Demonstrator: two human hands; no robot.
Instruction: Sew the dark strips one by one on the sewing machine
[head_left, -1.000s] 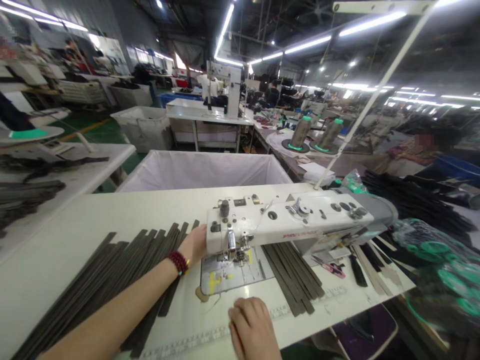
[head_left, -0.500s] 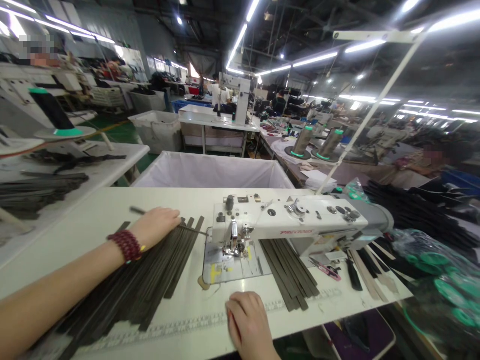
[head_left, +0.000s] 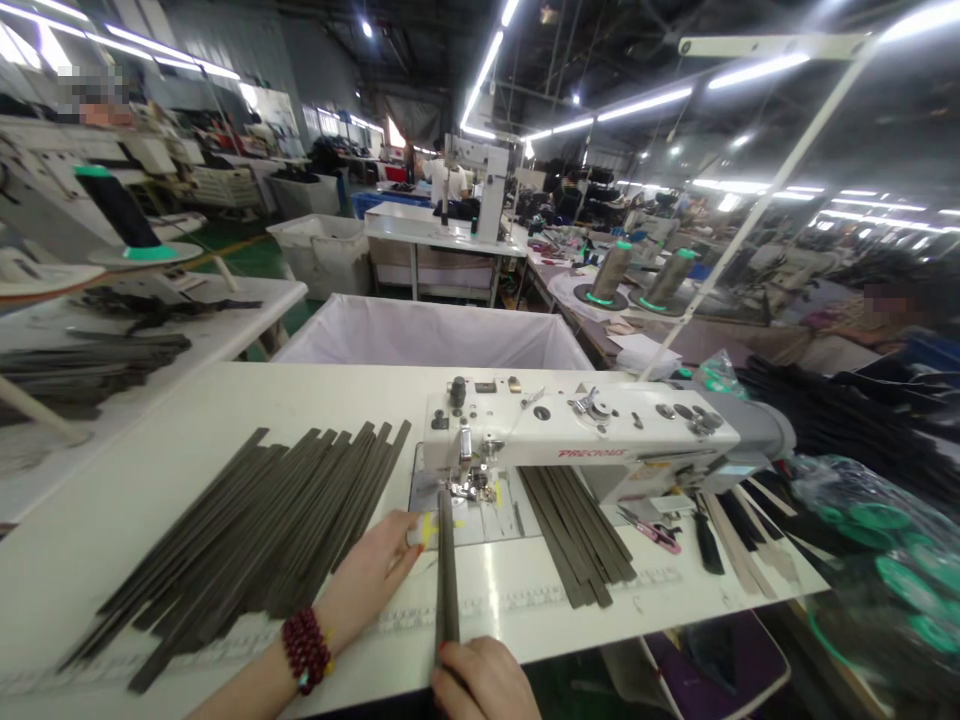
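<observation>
Keeping the dark strip (head_left: 448,590) straight, near to far, would serve us best; its far end lies over the metal plate (head_left: 491,525), near-left of the presser foot (head_left: 472,487), and we cannot tell whether it reaches beneath. Our right hand (head_left: 491,682) pinches the near end, fingers closed; our left hand (head_left: 367,570), partly open, sits just left of the strip, with nothing visibly gripped. Light, even tension seems wise. A larger pile of strips (head_left: 247,540) crowds our left side; a smaller bundle (head_left: 577,530) lies right, beside pink-handled clippers (head_left: 660,537). The table's near edge passes under our right hand, the machine head (head_left: 577,430) limits us far-right, and the tabletop (head_left: 300,395) extends far-left, giving more room.
</observation>
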